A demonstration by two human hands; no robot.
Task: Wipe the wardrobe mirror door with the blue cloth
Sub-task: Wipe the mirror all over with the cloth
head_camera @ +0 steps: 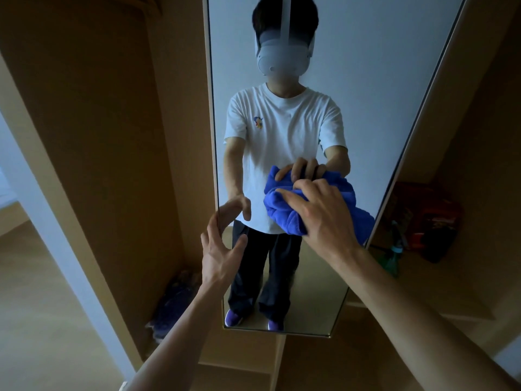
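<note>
Blue cloth [283,213], bunched into a wad, is pressed against the glass of the mirror door [366,94], near its right edge and below mid-height. The right hand [324,218] grips it, fingers curled over the folds. The door stands upright, long axis vertical, glass facing the person. The left hand [222,252], fingers spread and holding nothing, is at the door's left edge.

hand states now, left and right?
Left hand: open, spread at the left edge of the mirror door.
Right hand: grips the blue cloth against the mirror door.
</note>
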